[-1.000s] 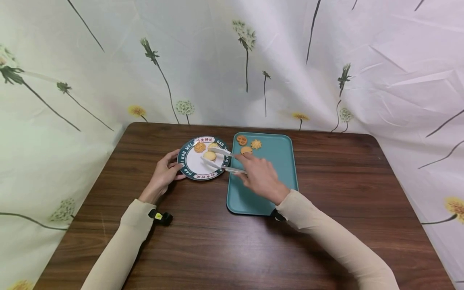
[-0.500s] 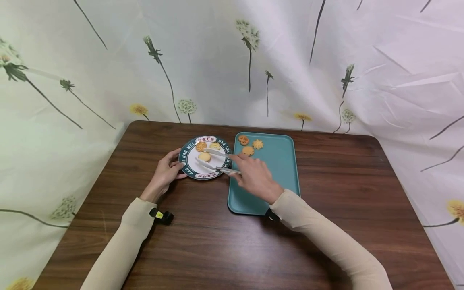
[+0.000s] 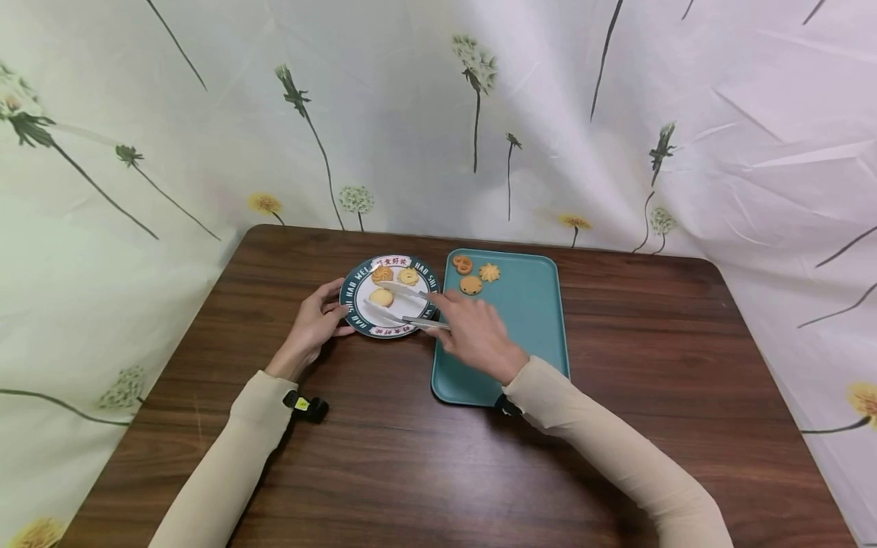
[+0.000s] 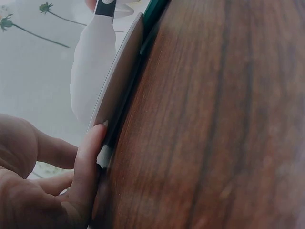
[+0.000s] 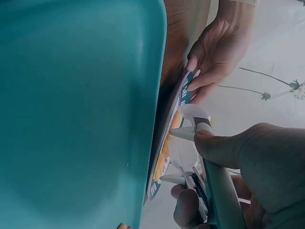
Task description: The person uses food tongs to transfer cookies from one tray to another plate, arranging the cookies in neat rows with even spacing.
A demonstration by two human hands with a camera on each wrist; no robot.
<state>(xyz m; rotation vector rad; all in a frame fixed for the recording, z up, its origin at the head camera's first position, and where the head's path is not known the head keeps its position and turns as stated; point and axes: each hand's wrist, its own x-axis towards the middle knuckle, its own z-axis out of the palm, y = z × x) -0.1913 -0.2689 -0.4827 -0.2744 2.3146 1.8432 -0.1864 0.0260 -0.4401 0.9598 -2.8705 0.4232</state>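
Note:
My left hand [image 3: 311,327] holds the left edge of a round plate [image 3: 426,275] with a green lettered rim. In the left wrist view a finger [image 4: 86,167] presses the plate's edge. On the plate are a round pale cookie [image 3: 381,297], a swirled cookie [image 3: 383,275] and a ring-shaped cookie [image 3: 408,276]. My right hand [image 3: 473,331] grips tongs [image 3: 404,290] with pale tips. Their two arms stand spread over the plate, on either side of the round cookie. In the right wrist view the tips [image 5: 183,133] reach down close to the plate.
Right of the plate lies a teal tray [image 3: 527,312], partly under my right hand. At its far left corner sit a pretzel-shaped cookie [image 3: 462,264], a star-shaped cookie [image 3: 489,272] and a round dotted cookie [image 3: 470,285]. A flower-printed cloth [image 3: 397,114] hangs behind the wooden table [image 3: 384,457].
The right hand and tongs have shifted left over the plate. The round pale cookie has moved left on the plate, and the tongs' arms stand apart from it. The left hand stays at the rim.

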